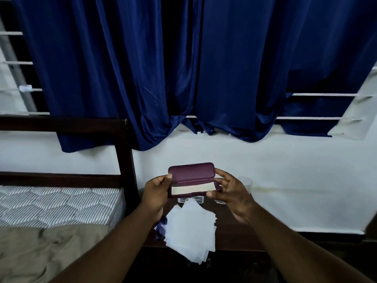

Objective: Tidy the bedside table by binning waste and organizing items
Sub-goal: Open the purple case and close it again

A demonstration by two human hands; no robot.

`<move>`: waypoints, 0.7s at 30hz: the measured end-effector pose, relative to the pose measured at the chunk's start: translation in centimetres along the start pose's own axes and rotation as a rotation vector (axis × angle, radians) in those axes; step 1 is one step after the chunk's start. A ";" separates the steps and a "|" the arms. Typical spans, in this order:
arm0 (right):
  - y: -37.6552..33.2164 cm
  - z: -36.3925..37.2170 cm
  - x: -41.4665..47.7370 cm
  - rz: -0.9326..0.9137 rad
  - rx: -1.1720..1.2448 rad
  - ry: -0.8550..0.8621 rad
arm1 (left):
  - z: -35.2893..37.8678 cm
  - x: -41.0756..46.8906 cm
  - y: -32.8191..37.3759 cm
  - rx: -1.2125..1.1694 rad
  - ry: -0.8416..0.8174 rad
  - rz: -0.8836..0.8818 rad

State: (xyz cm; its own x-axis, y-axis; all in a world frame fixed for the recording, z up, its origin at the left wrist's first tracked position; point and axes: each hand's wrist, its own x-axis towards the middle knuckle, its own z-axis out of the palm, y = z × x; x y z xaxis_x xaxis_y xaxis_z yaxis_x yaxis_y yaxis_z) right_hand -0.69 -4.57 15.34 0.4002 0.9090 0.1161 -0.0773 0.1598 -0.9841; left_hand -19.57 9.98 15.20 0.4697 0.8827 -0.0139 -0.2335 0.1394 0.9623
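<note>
Two bare forearms come up from the bottom edge, at about 7 and 5 o'clock, and meet near the middle of the view. Between them, an untidy fan of white paper sheets (190, 227) lies on the dark bedside table (240, 231), some of them hanging over its near edge.

Held above the table, slightly toward 6 o'clock from the centre, is a maroon hinged case (192, 180) with its lid up, showing a pale lining in the base. On its 9 o'clock end the left hand (156, 194) is closed around it, thumb on the rim. On its 3 o'clock end the right hand (231, 194) pinches the other end between thumb and fingers, the rest of the fingers loose. Nothing can be seen inside apart from the lining.

Behind the case, toward 12 o'clock on the table, two small dark printed items (189, 199) peep out; what they are is too small to tell. At about 2 o'clock from the case stands a clear glass (245, 183), just beside the right hand.

What could go wrong: the overhanging sheets look ready to slide off the edge if a forearm brushes them. A careless swing of the right hand could tip the glass. If the lid snaps down with a thumb on the rim, it could catch the thumb
</note>
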 end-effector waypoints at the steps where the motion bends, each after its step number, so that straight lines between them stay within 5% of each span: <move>1: 0.5 0.5 0.5 0.010 0.005 -0.008 | -0.6 0.3 -0.3 0.015 0.037 0.009; 9: 5.2 5.0 4.5 0.065 -0.045 -0.062 | -5.7 1.9 -2.6 0.115 0.251 0.180; 21: 13.3 9.8 9.2 0.199 -0.199 -0.149 | -16.9 3.8 -8.9 0.316 0.465 0.177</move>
State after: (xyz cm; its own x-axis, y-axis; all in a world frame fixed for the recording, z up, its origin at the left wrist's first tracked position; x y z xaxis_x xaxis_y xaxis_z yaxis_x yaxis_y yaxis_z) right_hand -7.01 9.67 4.67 0.2562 0.9635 -0.0775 0.0456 -0.0922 -0.9947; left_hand -30.08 19.66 2.03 0.0070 0.9944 0.1051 0.0247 -0.1053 0.9941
